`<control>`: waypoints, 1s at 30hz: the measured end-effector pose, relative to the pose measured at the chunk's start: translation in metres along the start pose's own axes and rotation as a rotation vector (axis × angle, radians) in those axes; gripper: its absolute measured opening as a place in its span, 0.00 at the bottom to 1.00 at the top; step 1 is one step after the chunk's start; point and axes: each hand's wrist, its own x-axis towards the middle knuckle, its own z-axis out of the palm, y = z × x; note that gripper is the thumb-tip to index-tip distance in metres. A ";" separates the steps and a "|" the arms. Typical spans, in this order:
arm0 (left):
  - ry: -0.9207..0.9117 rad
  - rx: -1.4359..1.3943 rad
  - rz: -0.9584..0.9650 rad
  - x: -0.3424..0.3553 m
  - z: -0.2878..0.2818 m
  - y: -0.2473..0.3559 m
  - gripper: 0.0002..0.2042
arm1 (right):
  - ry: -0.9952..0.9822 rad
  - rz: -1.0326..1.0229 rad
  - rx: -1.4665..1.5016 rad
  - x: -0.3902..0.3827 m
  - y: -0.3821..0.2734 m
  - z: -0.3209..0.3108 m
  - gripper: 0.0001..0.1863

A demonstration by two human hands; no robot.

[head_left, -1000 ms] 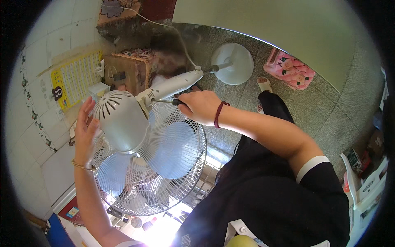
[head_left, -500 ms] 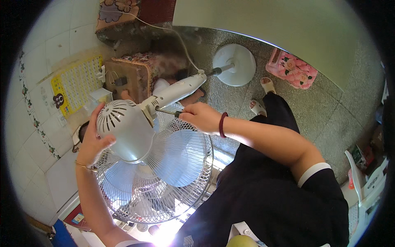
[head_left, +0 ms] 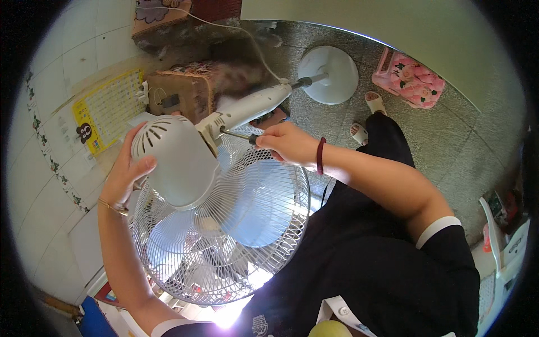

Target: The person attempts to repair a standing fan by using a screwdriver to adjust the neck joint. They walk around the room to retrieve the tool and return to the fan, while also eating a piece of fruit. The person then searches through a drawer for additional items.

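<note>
Our right hand (head_left: pixel 289 145) is curled tightly around a screwdriver (head_left: pixel 240 135), its tip at the neck (head_left: pixel 211 126) of a fan (head_left: pixel 224 196). Our left hand (head_left: pixel 123 171) is half spread, cupped against the back of the fan's motor cover (head_left: pixel 177 165). The fan stands before us, its round white base (head_left: pixel 335 73) on the floor (head_left: pixel 438 163). Near our feet (head_left: pixel 375 103) is a pink flowered stool (head_left: pixel 414 78); a yellow chart (head_left: pixel 112 109) hangs on the wall (head_left: pixel 48 191).
</note>
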 end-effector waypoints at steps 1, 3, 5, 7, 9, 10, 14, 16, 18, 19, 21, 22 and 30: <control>0.006 -0.011 0.006 0.000 0.002 0.002 0.46 | 0.007 -0.006 -0.007 -0.001 0.000 0.000 0.17; 0.016 -0.034 0.020 -0.001 0.004 0.005 0.47 | 0.024 -0.017 -0.022 -0.002 0.001 0.001 0.17; -0.015 -0.055 0.045 0.004 -0.001 -0.001 0.48 | 0.025 -0.030 -0.014 0.002 0.005 0.001 0.17; -0.036 -0.042 0.051 0.008 -0.004 -0.001 0.49 | 0.042 -0.050 -0.028 0.003 0.006 0.001 0.17; -0.047 0.003 0.037 0.012 -0.004 0.003 0.49 | 0.041 -0.056 -0.050 0.005 0.005 0.001 0.17; -0.062 0.025 0.043 0.014 -0.004 0.005 0.49 | 0.043 -0.056 -0.058 0.006 0.005 0.001 0.17; -0.120 0.115 0.065 0.021 -0.006 0.010 0.48 | 0.056 -0.100 -0.219 0.003 0.000 -0.003 0.18; -0.145 0.159 0.069 0.025 -0.007 0.012 0.48 | 0.071 -0.098 -0.301 0.001 -0.001 -0.003 0.18; -0.168 0.200 0.068 0.029 -0.010 0.015 0.48 | 0.133 -0.186 -0.450 -0.004 -0.007 -0.002 0.18; -0.173 0.208 0.070 0.030 -0.011 0.015 0.49 | 0.163 -0.232 -0.523 -0.007 -0.010 0.000 0.18; -0.184 0.224 0.076 0.031 -0.012 0.016 0.49 | 0.139 -0.219 -0.478 -0.009 -0.013 0.001 0.18; -0.195 0.233 0.069 0.032 -0.012 0.018 0.49 | 0.125 -0.202 -0.418 -0.006 -0.011 0.000 0.18; -0.211 0.256 0.060 0.036 -0.015 0.016 0.49 | 0.040 -0.003 -0.022 -0.003 -0.013 0.000 0.13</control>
